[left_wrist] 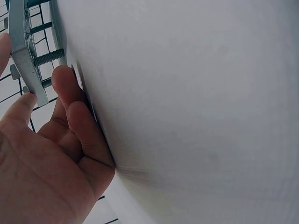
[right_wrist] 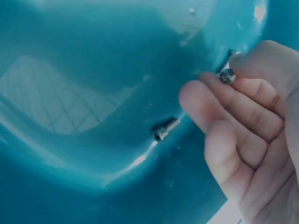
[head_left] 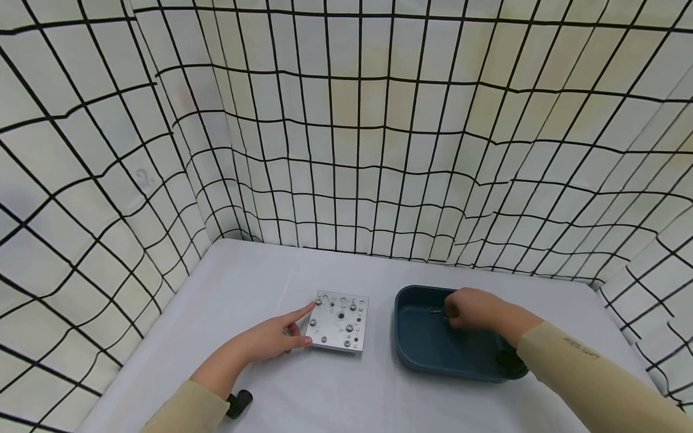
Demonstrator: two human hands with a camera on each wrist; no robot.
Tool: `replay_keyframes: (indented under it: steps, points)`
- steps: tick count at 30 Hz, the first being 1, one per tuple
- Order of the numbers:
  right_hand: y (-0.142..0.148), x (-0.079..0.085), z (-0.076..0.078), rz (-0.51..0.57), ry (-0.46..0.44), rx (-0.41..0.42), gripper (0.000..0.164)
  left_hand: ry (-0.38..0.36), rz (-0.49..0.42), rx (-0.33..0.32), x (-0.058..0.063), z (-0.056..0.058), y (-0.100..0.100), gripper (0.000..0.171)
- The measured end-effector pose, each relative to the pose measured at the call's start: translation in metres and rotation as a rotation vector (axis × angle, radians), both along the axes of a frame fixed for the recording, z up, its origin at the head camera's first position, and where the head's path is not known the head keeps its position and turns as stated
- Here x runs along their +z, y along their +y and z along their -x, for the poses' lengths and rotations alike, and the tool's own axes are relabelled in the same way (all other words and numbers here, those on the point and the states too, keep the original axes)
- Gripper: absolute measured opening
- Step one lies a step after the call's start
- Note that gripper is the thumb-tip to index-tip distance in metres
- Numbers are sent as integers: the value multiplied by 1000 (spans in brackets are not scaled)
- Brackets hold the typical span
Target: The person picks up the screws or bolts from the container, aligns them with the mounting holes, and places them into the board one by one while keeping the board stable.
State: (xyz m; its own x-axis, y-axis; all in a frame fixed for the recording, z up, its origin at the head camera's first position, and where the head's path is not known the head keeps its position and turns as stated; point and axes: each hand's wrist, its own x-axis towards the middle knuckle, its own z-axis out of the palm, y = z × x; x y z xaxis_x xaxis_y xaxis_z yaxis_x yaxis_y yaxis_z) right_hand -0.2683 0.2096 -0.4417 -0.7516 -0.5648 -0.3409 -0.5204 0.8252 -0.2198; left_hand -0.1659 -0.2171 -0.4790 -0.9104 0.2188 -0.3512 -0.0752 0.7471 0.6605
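A square silver metal plate (head_left: 335, 337) lies on the table, studded with socket-head screws and holes. At its left edge rests my left hand (head_left: 271, 340), forefinger stretched to the far corner and thumb at the near one. In the left wrist view, threaded screw shanks (left_wrist: 49, 57) stick out below the plate, and the other fingers bend loosely beneath. My right hand (head_left: 476, 308) reaches into a dark blue tray (head_left: 403, 355). Its thumb and fingers pinch a small socket-head screw (right_wrist: 227, 76). Another screw (right_wrist: 166, 130) lies on the tray bottom near the fingertips.
The plate and tray stand side by side on a white-covered table (head_left: 260, 270), with a gap between them. White walls with a black grid net (head_left: 357, 126) enclose the back and sides. Black devices sit at both wrists.
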Motion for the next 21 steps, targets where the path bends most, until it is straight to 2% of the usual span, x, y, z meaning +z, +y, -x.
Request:
replay_keyframes:
  steps: [6, 11, 21]
  points:
    - [5, 5, 1, 99, -13, -28, 7, 9, -1, -5, -2, 1, -1, 80]
    - [8, 8, 2, 180, -15, -14, 3, 6, -3, -6, -1, 2, -1, 80]
    - [5, 20, -6, 283, 22, -12, 16, 7, -2, 0, 0, 1, 0, 80]
